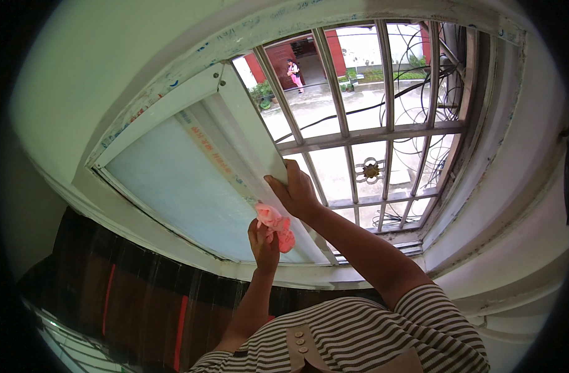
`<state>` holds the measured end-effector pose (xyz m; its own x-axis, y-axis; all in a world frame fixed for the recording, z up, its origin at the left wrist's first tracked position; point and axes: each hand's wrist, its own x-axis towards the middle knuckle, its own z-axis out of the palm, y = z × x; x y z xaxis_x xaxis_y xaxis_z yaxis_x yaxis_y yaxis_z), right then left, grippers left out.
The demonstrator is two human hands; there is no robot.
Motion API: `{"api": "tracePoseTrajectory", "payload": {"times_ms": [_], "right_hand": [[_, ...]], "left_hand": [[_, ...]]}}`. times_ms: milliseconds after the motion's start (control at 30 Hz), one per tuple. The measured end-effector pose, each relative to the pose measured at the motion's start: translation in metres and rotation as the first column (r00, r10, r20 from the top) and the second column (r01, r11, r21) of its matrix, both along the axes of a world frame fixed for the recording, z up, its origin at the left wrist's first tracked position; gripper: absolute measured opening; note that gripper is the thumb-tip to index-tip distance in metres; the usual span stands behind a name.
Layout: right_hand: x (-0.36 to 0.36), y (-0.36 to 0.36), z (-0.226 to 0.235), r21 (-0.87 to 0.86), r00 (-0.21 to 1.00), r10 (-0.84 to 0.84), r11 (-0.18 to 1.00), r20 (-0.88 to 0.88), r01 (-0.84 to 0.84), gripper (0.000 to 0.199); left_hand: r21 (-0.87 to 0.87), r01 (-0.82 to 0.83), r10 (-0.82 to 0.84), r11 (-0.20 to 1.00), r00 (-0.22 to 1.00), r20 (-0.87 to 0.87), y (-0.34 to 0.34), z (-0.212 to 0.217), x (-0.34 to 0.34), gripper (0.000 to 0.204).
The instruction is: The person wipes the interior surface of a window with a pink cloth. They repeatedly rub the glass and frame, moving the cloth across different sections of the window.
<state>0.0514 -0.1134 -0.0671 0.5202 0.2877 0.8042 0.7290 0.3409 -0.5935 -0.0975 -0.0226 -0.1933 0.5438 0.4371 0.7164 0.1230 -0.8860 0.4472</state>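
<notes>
My left hand (264,245) is closed on a crumpled pink cloth (275,224), which rests against the white frame strip of a sliding window sash (247,127). Just above and to the right, my right hand (295,194) grips the sash's free upright edge, the thumb on the near face and the other fingers reaching round the edge. Frosted, pale blue glass (175,180) fills the sash. A strip of tape with orange print (210,152) runs down beside the glass. Part of the cloth is hidden by my left fingers.
Metal security bars (389,81) with a flower-shaped ornament (371,170) stand behind the open half. Tangled black cables (446,74) hang outside at the right. A person in pink (294,74) stands out in the yard. Dark panels with red strips (147,311) lie below the sill.
</notes>
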Motion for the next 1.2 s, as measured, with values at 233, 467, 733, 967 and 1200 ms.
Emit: {"api": "tracePoseTrajectory", "payload": {"times_ms": [233,467,733,967,1200], "right_hand": [[0.0,-0.002,-0.001,-0.083,1.0,0.014,0.996,-0.021,-0.015,0.037],[-0.001,0.0,0.0,-0.024,1.0,0.005,1.0,-0.031,-0.006,0.038],[-0.002,-0.003,0.004,0.017,0.999,0.023,1.0,-0.031,-0.022,0.039],[-0.001,-0.002,0.003,-0.011,1.0,0.011,1.0,-0.01,-0.011,0.039],[0.0,-0.003,0.004,0.005,1.0,0.006,1.0,0.018,-0.006,0.039]], "left_hand": [[0.168,-0.089,0.016,0.982,0.92,0.392,0.009,0.084,0.002,0.041],[0.249,-0.15,0.031,0.957,0.904,0.427,0.013,0.134,0.036,0.045],[0.245,-0.142,0.03,0.959,0.912,0.41,0.008,0.093,0.048,0.041],[0.187,-0.105,0.03,0.977,0.931,0.364,-0.004,0.059,0.043,0.044],[0.202,-0.045,-0.013,0.978,0.961,0.276,-0.003,0.022,0.036,0.041]]}}
